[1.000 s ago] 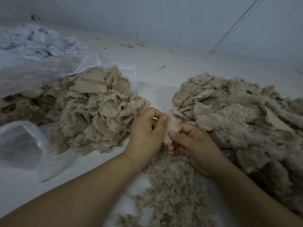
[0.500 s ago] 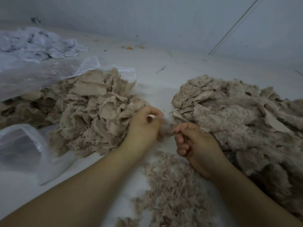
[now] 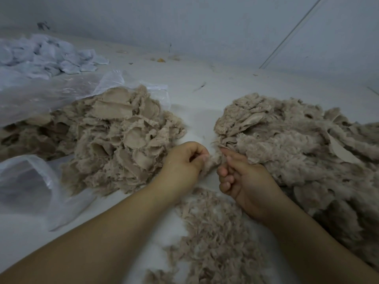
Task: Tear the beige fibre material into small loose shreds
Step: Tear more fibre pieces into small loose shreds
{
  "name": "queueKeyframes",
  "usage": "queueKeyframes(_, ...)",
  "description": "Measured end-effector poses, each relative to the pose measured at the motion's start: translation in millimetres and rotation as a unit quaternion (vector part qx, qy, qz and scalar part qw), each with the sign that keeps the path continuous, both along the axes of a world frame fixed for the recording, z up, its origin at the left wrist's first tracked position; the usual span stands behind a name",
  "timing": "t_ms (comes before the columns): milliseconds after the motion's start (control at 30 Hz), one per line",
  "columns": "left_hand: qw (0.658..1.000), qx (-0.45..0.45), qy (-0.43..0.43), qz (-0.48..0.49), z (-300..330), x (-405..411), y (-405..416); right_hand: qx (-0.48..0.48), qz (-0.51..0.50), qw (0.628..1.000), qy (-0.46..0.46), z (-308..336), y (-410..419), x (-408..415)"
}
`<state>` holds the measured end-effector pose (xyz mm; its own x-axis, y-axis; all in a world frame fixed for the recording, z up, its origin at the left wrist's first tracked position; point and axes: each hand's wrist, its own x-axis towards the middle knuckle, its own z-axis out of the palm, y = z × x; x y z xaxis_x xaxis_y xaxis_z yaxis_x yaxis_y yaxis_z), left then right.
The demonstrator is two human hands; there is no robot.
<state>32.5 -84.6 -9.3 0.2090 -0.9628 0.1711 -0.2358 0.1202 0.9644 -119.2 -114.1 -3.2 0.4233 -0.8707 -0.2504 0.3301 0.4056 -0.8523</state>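
Observation:
A small tuft of beige fibre (image 3: 213,160) stretches between my two hands at the middle of the view. My left hand (image 3: 184,165) pinches its left end with thumb and curled fingers. My right hand (image 3: 242,177) pinches the right end, its other fingers curled in. A heap of flat beige pieces (image 3: 114,140) lies to the left. A larger fluffy beige heap (image 3: 297,150) lies to the right, touching my right hand. Small loose shreds (image 3: 215,232) lie spread on the white surface below my hands.
Clear plastic bags (image 3: 30,181) lie at the left, one partly under the left heap. A pile of white fabric scraps (image 3: 45,56) sits at the far left by the grey wall (image 3: 205,23). Bare white surface (image 3: 194,95) shows between the heaps.
My hands have pulled apart, stretching the compact piece of fibre into a thin tuft. Both hands shifted slightly away from me, the right one nearer the fluffy heap.

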Motion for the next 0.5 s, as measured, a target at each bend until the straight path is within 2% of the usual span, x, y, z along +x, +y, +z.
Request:
queueKeyframes(67,0.998,0.004,0.063,-0.014,1.0,-0.5,4.9,0.011,-0.008,1.0,-0.009,0.6,-0.3,0.3)
queueKeyframes(167,0.988,-0.016,0.151,0.018,5.3,-0.1,6.0,0.028,-0.017,0.999,-0.024,2.6,-0.9,0.8)
queueKeyframes(233,0.984,-0.045,0.165,0.045,6.7,0.3,6.2,0.032,-0.018,0.999,-0.027,3.6,-1.0,1.5)
queueKeyframes(333,0.985,-0.08,0.143,0.055,5.1,-0.8,7.0,0.039,-0.02,0.999,-0.024,4.5,-0.6,1.9)
queueKeyframes(400,0.986,-0.063,0.148,0.046,2.8,-2.1,4.1,0.039,-0.015,0.999,-0.022,5.2,0.2,1.5)
queueKeyframes(500,0.978,0.009,0.209,0.006,2.0,-3.2,-4.7,0.038,-0.01,0.999,-0.02,5.4,1.3,2.2)
